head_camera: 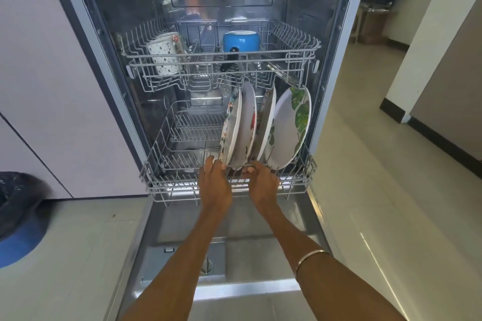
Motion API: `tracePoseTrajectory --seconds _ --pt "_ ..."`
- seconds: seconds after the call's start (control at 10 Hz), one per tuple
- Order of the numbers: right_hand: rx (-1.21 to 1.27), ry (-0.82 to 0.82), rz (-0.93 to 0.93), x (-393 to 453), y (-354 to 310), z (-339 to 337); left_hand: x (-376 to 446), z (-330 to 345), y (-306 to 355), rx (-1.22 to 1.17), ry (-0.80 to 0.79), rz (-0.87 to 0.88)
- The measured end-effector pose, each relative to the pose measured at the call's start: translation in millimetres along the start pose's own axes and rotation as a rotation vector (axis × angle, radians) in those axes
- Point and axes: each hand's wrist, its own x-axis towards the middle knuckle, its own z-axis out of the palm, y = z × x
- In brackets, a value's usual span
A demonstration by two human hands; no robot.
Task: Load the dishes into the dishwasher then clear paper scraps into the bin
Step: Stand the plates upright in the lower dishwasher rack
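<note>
The dishwasher stands open, its door (pixel 229 263) folded flat toward me. Several patterned white plates (pixel 287 128) stand on edge at the right of the lower rack (pixel 167 185), which is slid partly out over the door. My left hand (pixel 214 182) and my right hand (pixel 262 185) both grip the lower rack's front rail, fingers curled over the wire just below the plates. In the upper rack (pixel 198 64) sit patterned mugs (pixel 164 56) at the left and a blue pot (pixel 241 40) with a black handle in the middle. No paper scraps are in view.
A bin lined with a black bag on a blue base (pixel 18 216) stands on the floor at the left. Pale cabinet fronts (pixel 47 81) flank the dishwasher's left side. Tiled floor (pixel 391 216) runs to the right toward a doorway.
</note>
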Motion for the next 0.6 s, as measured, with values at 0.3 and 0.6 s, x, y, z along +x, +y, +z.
tracePoseTrajectory --seconds 0.3,0.6 --pt "0.269 0.080 -0.050 42 -8 13 28 23 -9 0.024 -0.049 -0.069" --pt "-0.056 -0.041 -0.181 70 -16 15 66 39 -11 0.023 -0.085 -0.083"
